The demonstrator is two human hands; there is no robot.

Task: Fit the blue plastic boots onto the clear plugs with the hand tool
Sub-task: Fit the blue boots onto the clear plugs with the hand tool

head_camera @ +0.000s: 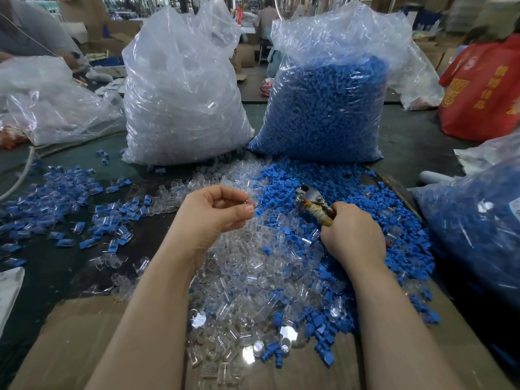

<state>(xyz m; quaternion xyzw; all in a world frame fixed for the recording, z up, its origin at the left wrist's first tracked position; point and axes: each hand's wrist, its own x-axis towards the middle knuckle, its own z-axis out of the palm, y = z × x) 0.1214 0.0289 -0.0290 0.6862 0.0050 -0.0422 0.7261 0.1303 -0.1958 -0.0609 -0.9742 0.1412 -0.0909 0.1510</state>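
Workshop clutter of cartons and bagged stock fills the background as a person works at a dark bench (50, 266) heaped with small plastic parts. Two tall clear sacks stand beyond the hands: the sack of clear plugs (183, 88) ahead of the left hand, the sack of blue boots (326, 108) ahead of the right.

The left hand (216, 209), raised above the heap, pinches what looks like a single clear plug (249, 202) between thumb and curled fingertips; the piece is transparent and its orientation cannot be made out. The right hand (351, 235) is wrapped around the taped handles of the hand tool (313, 199), whose long axis runs up and leftward from the fist, so its metal head points toward the left hand. Whether the head carries a boot cannot be told.

The tool's head sits just to the right of the pinched plug, near it but apart, with both at about the same height over the pile. The coming move appears to turn on that short sideways gap: plug and tool tip must meet nose to nose.

Loose blue boots (351, 187) lie spread under and beyond the right hand, the nearer hand to them. Loose clear plugs (244, 277) lie between and below the forearms, spilling onto a cardboard sheet (84, 333). Finished blue-and-clear pieces (70, 192) appear scattered well to the left of the left hand.
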